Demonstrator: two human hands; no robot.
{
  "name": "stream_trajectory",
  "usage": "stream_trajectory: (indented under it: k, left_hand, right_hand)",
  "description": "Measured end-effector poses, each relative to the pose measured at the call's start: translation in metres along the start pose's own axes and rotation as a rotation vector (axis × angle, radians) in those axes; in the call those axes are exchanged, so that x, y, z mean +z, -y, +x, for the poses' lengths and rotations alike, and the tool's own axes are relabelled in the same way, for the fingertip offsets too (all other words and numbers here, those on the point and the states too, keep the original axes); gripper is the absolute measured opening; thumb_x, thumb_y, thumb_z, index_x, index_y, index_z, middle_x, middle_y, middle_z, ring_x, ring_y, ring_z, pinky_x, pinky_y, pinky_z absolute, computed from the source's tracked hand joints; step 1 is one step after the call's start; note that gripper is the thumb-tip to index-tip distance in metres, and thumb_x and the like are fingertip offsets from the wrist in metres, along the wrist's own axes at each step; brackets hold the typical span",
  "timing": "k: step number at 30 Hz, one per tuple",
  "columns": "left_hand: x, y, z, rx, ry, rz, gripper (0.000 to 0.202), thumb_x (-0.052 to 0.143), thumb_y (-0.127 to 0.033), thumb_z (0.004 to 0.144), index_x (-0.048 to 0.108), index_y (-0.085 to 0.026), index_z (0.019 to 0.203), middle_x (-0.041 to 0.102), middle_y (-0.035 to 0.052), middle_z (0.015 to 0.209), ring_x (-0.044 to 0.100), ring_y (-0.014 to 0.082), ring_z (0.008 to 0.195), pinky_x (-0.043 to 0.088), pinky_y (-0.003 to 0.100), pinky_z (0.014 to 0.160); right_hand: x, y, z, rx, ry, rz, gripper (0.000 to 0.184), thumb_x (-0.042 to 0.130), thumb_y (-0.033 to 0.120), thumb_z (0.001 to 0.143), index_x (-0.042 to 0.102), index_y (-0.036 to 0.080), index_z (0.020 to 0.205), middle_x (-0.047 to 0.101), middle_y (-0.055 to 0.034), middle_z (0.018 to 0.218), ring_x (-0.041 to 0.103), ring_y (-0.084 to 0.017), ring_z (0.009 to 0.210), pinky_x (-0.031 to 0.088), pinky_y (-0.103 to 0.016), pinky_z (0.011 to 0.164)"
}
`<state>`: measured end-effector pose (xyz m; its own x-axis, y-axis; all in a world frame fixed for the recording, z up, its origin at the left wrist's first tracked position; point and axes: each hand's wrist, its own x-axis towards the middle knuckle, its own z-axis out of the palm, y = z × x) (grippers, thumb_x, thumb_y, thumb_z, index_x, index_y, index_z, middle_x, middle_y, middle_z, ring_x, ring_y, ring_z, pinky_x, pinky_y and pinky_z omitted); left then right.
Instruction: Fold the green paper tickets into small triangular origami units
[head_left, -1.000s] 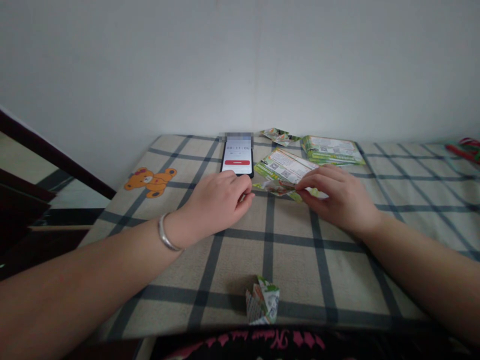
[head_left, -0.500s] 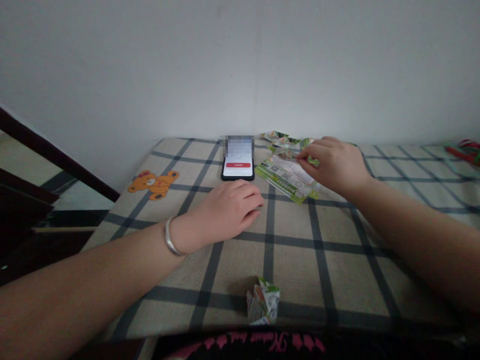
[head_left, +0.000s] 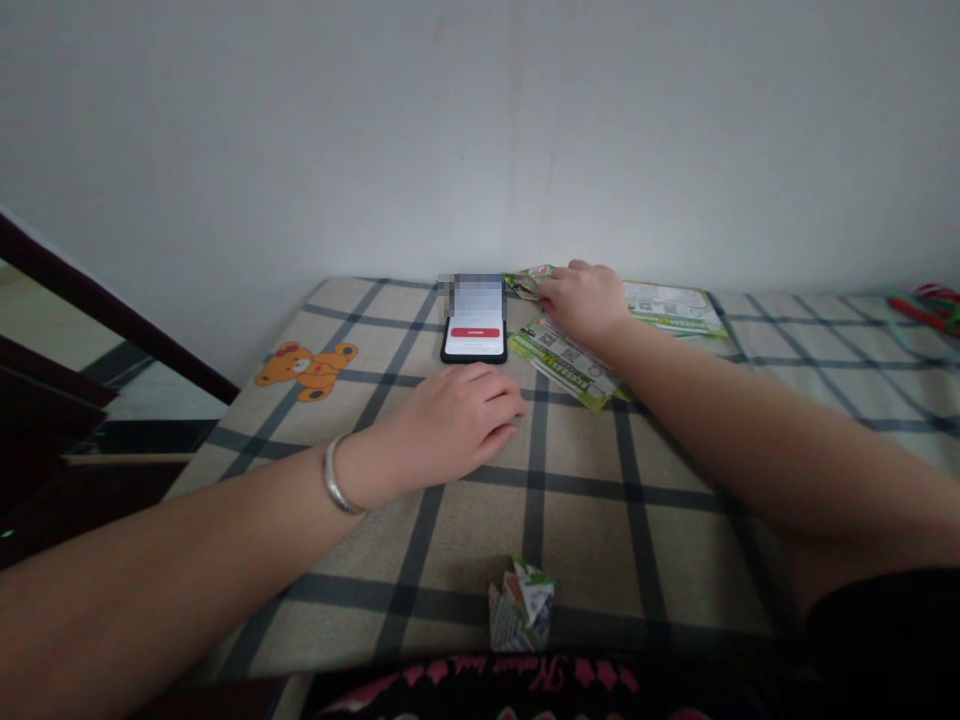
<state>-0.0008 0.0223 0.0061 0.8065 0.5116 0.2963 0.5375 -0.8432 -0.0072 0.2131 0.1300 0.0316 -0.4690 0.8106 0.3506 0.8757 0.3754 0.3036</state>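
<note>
My left hand (head_left: 461, 420) rests on the checked tablecloth (head_left: 585, 540), fingers loosely bent and thumb apart, with nothing visible in it. Just beyond it lies a phone (head_left: 476, 335) with a lit screen. My right hand (head_left: 585, 300) reaches to the back by the wall, its fingers closed on a folded piece of green and white printed paper (head_left: 527, 283); the fingertips are partly hidden. Under and beside the right wrist lie flat printed leaflets (head_left: 566, 365). Close to my body stands a small folded paper piece (head_left: 523, 605) with pointed tips.
Another printed leaflet (head_left: 675, 308) lies behind my right forearm. An orange bear picture (head_left: 307, 370) is at the cloth's left side. A red and green item (head_left: 930, 308) sits at the far right. The wall (head_left: 480, 140) closes off the back; a dark rail (head_left: 112, 305) slants at left.
My right hand has moved left and back from the leaflets to the folded paper, which has shifted left. The leaflet at the back right now shows more. My left hand has stayed put.
</note>
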Motion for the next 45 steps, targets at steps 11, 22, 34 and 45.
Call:
stream_trajectory:
  k: [11,22,34,45]
  left_hand:
    - [-0.001,0.001,-0.001,0.009,0.007,0.006,0.019,0.053,-0.025,0.09,0.063,-0.018,0.105,0.063,0.0069,0.109,0.055,0.0222,0.102,0.048,0.039,0.088]
    - [-0.004,-0.001,-0.002,0.022,0.009,0.03,0.018,0.053,-0.024,0.09,0.063,-0.016,0.103,0.064,0.0071,0.107,0.056,0.0217,0.101,0.049,0.04,0.09]
    - [-0.003,-0.002,-0.001,0.029,-0.005,0.022,0.018,0.055,-0.024,0.089,0.063,-0.017,0.103,0.064,0.007,0.108,0.056,0.0211,0.101,0.049,0.039,0.089]
    - [-0.004,-0.002,0.001,0.031,0.006,0.034,0.018,0.054,-0.023,0.09,0.063,-0.017,0.104,0.063,0.0067,0.107,0.056,0.0215,0.101,0.049,0.04,0.09]
  right_hand:
    - [0.002,-0.009,0.001,0.09,-0.055,0.048,0.029,0.044,0.028,0.091,0.069,0.024,0.105,0.07,-0.0084,0.103,0.063,-0.025,0.089,0.041,-0.033,0.065]
    - [-0.017,-0.024,-0.069,-0.012,0.039,0.381,0.045,0.055,0.047,0.086,0.06,0.02,0.121,0.067,-0.01,0.117,0.063,-0.027,0.105,0.049,-0.044,0.09]
    - [-0.006,-0.031,-0.119,-0.135,0.144,0.423,0.069,0.055,0.051,0.085,0.039,0.018,0.144,0.044,-0.016,0.146,0.039,-0.033,0.136,0.035,-0.055,0.11]
    - [-0.013,-0.025,-0.118,-0.112,0.158,0.328,0.073,0.05,0.06,0.087,0.036,0.02,0.146,0.048,-0.0124,0.143,0.045,-0.033,0.129,0.04,-0.052,0.105]
